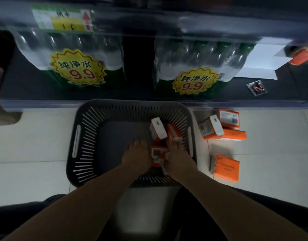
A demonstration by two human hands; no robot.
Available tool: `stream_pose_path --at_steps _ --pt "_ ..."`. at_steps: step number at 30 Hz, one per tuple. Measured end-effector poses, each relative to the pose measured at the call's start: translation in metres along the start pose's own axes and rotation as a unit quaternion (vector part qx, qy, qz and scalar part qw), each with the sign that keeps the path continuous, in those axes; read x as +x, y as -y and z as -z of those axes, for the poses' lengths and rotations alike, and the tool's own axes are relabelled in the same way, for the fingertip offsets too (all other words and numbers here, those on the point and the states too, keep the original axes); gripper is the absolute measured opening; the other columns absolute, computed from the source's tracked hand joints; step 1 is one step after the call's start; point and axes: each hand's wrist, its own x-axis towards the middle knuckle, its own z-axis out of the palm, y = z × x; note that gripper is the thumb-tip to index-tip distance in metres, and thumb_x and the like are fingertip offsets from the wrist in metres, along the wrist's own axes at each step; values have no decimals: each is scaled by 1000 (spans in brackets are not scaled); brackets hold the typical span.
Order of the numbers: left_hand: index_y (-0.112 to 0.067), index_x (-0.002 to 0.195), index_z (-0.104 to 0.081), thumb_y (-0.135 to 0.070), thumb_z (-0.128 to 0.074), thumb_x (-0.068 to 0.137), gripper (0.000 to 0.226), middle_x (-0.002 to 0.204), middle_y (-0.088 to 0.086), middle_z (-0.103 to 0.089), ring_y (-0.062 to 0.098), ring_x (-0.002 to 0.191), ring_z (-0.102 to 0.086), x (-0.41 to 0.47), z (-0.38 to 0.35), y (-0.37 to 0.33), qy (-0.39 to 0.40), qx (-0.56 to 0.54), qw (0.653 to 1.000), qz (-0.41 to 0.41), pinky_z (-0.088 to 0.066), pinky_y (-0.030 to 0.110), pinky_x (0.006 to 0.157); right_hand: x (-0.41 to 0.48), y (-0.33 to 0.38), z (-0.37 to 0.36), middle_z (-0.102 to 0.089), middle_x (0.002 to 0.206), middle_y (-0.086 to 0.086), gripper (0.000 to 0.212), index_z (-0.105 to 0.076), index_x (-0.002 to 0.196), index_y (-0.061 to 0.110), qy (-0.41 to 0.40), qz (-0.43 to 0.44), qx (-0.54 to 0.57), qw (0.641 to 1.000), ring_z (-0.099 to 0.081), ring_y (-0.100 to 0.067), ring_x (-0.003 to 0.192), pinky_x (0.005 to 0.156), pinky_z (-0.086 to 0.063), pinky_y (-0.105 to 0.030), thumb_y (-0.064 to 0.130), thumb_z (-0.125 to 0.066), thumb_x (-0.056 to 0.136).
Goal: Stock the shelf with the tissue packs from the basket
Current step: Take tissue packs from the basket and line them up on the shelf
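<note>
A dark grey slotted basket (90,129) sits on the floor below the shelf (45,102). Both my hands reach into its right side. My left hand (136,156) lies with fingers spread against an orange and white tissue pack (157,154). My right hand (177,153) closes round the packs from the right, with another pack (174,132) at its fingertips. A third pack (157,129) stands upright just beyond. Several more orange packs (221,126) lie on the floor to the right of the basket, one apart (227,167).
Two shrink-wrapped bundles of water bottles (71,54) with yellow 9.9 price stickers stand on the shelf. A white open carton (264,60) and a small wrapper (256,87) lie on the shelf at the right. My dark-clothed knees fill the bottom corners.
</note>
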Motion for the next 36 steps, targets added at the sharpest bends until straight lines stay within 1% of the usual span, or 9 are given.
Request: stream_pose_path --at_steps 5,7,10,13,18,23,25,28,36 --pt "-14 140 -39 -52 -53 88 66 140 14 -43 32 127 -43 24 -25 3 73 -22 997 -16 -39 44 105 16 -9 -10 -36 144 -12 69 -11 150 8 45 -28 -6 999 -46 -29 124 103 -42 -43 28 -48 95" --pt "-16 138 -45 -50 -53 89 60 138 13 -49 30 125 -49 32 -32 2 105 -42 993 -23 -39 41 106 22 -12 -14 -39 142 -9 72 -4 150 9 61 -53 12 997 -47 -28 123 103 -43 -44 30 -48 96" --pt "-18 134 -53 -42 -58 89 51 136 12 -55 27 122 -55 41 -40 6 121 -119 985 -17 -42 37 105 28 -16 -19 -42 140 -8 64 -17 147 13 68 -73 47 994 -49 -28 122 103 -43 -44 32 -49 95" --pt "-24 133 -55 -46 -66 84 55 138 6 -55 22 123 -54 47 -50 12 126 -181 975 8 -39 25 100 31 -19 -23 -51 131 -7 57 -30 141 17 63 -102 99 988 -55 -25 115 99 -46 -39 33 -55 92" --pt "-17 135 -55 -37 -74 81 61 139 7 -54 22 124 -53 60 -64 14 165 -309 933 85 -41 28 103 36 -23 -27 -58 125 -8 48 -45 131 15 82 -118 76 987 -58 -28 113 97 -49 -42 37 -56 89" --pt "-10 129 -58 -23 -75 81 53 132 10 -59 19 112 -60 67 -77 10 156 -423 880 150 -45 13 80 41 -24 -31 -63 115 -7 40 -49 124 18 93 -126 90 984 -62 -26 105 93 -51 -42 39 -56 90" --pt "-4 130 -57 -11 -72 84 49 131 16 -59 24 112 -61 71 -81 8 160 -494 836 178 -52 22 85 43 -25 -32 -63 112 -7 39 -50 121 18 97 -119 75 985 -62 -25 102 92 -52 -41 41 -55 91" --pt "2 131 -54 2 -69 83 51 131 23 -57 35 117 -58 75 -83 5 170 -561 778 226 -45 49 102 43 -25 -31 -63 111 -7 40 -50 120 18 99 -124 71 985 -62 -25 100 91 -53 -41 44 -54 91" --pt "2 129 -55 -2 -73 79 53 131 25 -56 37 117 -58 84 -86 0 178 -585 747 259 -45 51 102 39 -23 -29 -62 109 -4 40 -47 124 19 94 -145 127 977 -60 -21 99 89 -51 -36 39 -57 91"
